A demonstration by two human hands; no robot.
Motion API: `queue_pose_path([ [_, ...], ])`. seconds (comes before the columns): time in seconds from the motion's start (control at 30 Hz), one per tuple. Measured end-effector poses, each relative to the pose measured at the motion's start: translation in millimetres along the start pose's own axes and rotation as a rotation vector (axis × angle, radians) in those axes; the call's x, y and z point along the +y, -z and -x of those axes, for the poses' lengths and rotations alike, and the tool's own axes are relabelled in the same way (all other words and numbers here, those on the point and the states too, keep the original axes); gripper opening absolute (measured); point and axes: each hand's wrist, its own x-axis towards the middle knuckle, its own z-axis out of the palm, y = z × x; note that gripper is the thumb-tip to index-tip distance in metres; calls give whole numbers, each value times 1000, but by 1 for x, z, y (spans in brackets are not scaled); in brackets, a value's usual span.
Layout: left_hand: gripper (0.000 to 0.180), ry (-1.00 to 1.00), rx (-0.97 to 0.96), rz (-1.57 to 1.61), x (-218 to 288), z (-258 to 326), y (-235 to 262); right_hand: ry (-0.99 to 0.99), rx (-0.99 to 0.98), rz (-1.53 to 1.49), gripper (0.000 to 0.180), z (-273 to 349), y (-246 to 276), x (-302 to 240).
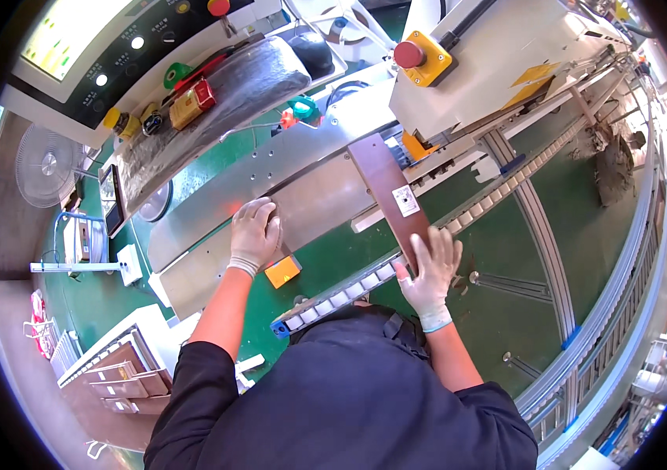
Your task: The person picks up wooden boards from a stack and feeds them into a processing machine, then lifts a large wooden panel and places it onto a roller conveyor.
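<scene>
My left hand [255, 233], in a pale glove, rests on a long flat grey-tan panel [321, 196] lying along the metal machine bed [259, 178]. Its fingers lie extended over the surface, with nothing visible in them. A narrow brown board [386, 186] with a white label [405, 200] crosses the bed and reaches toward me over a roller rail [372, 280]. At the board's near end is my right hand [433, 269], gloved too, fingers spread and thumb beside the board's edge. Whether its palm presses on the board is hard to tell.
A red stop button on a yellow box [419, 59] sits on the white machine housing [474, 74] at the far right. Control panel [114, 59] and fan [47, 162] stand far left. Brown boards [131, 384] are stacked at lower left. An orange block [283, 271] is near my left wrist.
</scene>
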Motion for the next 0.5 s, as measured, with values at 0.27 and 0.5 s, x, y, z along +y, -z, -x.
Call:
queue_pose_path([
  [0.27, 31, 28, 3, -17, 3, -3, -3, 31, 71, -29, 39, -21, -29, 24],
  [0.5, 31, -2, 1, -52, 5, -10, -2, 43, 96, 13, 32, -32, -28, 38],
])
